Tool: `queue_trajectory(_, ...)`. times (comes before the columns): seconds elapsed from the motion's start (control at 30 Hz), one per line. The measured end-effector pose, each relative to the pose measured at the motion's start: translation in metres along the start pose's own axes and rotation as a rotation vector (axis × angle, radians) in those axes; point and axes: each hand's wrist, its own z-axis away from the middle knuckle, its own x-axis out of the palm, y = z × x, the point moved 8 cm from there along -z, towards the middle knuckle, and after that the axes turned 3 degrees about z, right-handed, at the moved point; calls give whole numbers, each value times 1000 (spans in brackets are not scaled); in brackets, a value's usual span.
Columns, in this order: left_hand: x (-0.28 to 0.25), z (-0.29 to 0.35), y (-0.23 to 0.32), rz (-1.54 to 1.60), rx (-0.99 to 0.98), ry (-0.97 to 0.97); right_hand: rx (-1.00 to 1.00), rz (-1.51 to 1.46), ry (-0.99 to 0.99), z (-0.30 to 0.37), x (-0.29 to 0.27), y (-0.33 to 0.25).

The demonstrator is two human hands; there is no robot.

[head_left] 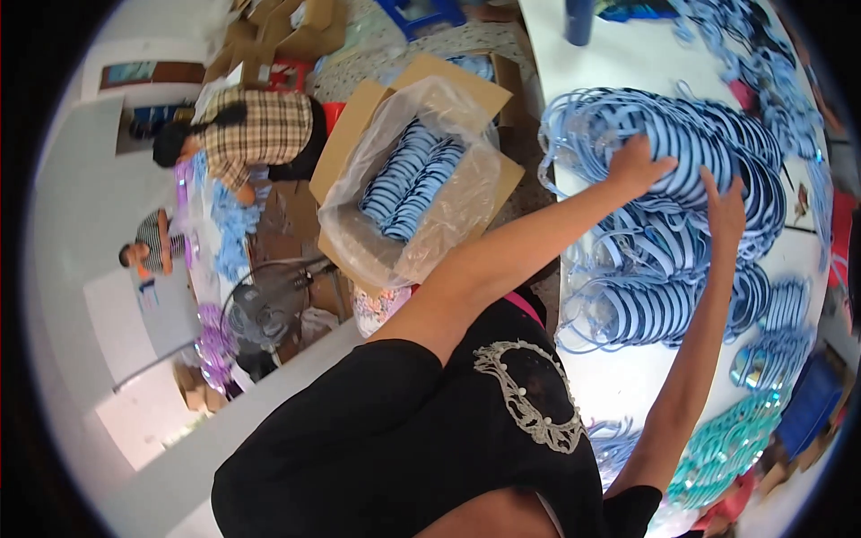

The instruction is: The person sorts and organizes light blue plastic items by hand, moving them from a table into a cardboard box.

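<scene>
A long row of nested light-blue and dark-blue curved bands (668, 134) with thin loops lies on the white table (619, 377) to my right. My left hand (635, 170) is closed on the near side of this row, its thumb laid along the bands. On the row's other side, my right hand (725, 211) presses in with thumb and fingers. More nested blue bands (641, 309) lie in rows nearer to me on the table. The undersides of both hands are hidden.
Left of the table stands an open cardboard box (336, 157) lined with a clear plastic bag (354, 238), holding two rows of blue bands (413, 179). Teal bands (726, 457) lie at the table's near right. A standing fan (260, 309) and a person in plaid (260, 125) are farther left.
</scene>
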Motion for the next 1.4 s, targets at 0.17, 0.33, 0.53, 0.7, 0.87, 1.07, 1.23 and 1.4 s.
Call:
queue_trajectory(0.17, 2, 15, 2, 43, 1, -49, -53, -295, 126, -1, 10, 14)
queue_trajectory(0.33, -23, 31, 15, 14, 173, 2, -301, -534, 339, 40, -11, -24)
queue_trajectory(0.53, -90, 89, 52, 66, 268, -11, -260, -756, 272, 113, -40, -77)
queue_trajectory(0.7, -136, 119, 73, 57, 203, -67, -297, -714, 281, 148, -78, -123)
queue_trajectory(0.87, -215, 145, 63, 148, 195, 102, -396, -608, 209, 171, -83, -203)
queue_trajectory(1.07, -321, 159, -44, 370, 45, 242, -536, -634, -6, 192, 18, -335)
queue_trajectory(1.23, -404, 181, -239, 410, -173, 406, -600, -719, -319, 233, 197, -449)
queue_trajectory(1.4, -454, 200, -415, 210, -385, 396, -322, -646, -726, 259, 435, -480)
